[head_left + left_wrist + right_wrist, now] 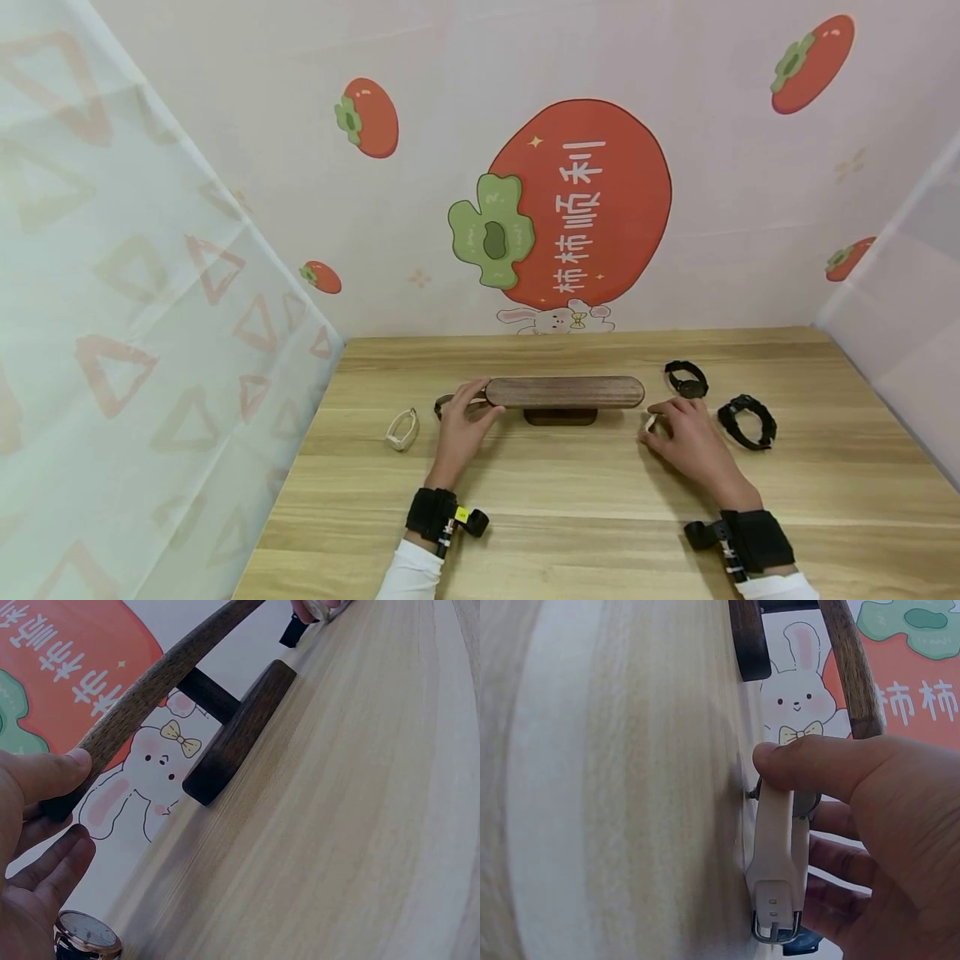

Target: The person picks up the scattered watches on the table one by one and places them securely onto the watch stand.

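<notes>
A dark wooden T-shaped display stand [562, 392], its long bar raised on a short post and base, stands at the table's back middle. My left hand [461, 432] pinches the left end of the bar, thumb on the near face. Right beside its fingers lies a dark-strapped watch with a rose-gold rim [88, 933], partly hidden by the hand in the head view. With thumb and fingers my right hand [692, 442] holds a white-strapped watch [772, 851], just off the bar's right end. Its silver buckle hangs downward in the right wrist view; the dial is mostly hidden.
Another white watch [402, 430] lies left of my left hand. Two black watches, a slim one [687, 381] and a chunky one [747, 422], lie around my right hand. A printed backdrop [420, 225] rises behind the table [555, 517], with fabric walls at both sides.
</notes>
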A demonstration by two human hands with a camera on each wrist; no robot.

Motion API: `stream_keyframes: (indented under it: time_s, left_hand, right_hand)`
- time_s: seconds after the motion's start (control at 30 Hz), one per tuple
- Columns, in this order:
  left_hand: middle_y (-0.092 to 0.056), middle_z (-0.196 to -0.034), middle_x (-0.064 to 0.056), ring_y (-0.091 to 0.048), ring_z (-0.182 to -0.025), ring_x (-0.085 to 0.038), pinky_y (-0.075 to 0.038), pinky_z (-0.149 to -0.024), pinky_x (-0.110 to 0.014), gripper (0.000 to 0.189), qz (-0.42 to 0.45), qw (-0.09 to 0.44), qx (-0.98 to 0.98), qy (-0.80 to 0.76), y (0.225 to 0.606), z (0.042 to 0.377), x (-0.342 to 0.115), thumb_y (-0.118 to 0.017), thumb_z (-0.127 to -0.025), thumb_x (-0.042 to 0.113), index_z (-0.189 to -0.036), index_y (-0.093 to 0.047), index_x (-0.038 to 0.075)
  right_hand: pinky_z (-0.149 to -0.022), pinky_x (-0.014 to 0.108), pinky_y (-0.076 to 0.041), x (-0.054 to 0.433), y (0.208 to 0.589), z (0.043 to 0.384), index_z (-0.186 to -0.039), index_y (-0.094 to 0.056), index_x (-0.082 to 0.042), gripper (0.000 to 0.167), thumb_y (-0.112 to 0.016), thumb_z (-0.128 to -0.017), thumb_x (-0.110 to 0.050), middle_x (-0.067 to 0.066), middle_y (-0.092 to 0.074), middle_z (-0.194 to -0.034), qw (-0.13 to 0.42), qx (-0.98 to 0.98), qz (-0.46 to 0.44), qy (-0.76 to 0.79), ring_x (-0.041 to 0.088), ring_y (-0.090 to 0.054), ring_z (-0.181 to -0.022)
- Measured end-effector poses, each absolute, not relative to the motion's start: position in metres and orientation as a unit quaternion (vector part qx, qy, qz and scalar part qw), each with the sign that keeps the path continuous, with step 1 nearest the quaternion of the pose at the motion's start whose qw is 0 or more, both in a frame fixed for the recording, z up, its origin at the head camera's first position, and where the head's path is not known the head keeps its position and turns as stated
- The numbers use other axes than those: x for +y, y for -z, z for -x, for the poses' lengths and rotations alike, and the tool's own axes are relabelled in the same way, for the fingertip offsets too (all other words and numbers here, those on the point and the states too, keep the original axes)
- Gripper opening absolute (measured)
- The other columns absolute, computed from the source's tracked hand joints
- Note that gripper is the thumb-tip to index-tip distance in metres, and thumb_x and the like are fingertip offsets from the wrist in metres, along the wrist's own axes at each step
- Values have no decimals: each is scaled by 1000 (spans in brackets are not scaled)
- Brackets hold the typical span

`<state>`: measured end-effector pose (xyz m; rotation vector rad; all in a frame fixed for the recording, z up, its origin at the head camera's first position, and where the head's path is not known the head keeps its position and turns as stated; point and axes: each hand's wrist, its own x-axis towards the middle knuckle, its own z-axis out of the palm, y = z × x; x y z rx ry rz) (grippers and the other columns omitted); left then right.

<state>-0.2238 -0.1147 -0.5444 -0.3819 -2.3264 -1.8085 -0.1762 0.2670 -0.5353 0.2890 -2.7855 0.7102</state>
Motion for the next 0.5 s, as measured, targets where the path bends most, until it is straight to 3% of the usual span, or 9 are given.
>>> stream_keyframes:
  time_s: [0.3,0.5]
  left_hand:
    - [-60,-145,-17,-65,-128,-38,-59,-109,-45,57,134,91,-774,612,545,225,-114,-83,-93,10,-146,-64,9]
    - [-60,-145,-17,-65,-128,-37,-59,-109,-45,56,132,93,-780,605,544,225,-114,-83,-93,10,-146,-65,10]
  right_hand:
    - [-90,61,-50,266,535,175,-126,-72,3,46,-86,-88,-19,23,-70,-121,135,-960,-106,-222,43,-55,-113]
    - [-81,52,-49,267,534,176,-129,-71,2,47,-85,-88,-16,21,-71,-120,139,-959,-110,-223,39,-57,-108]
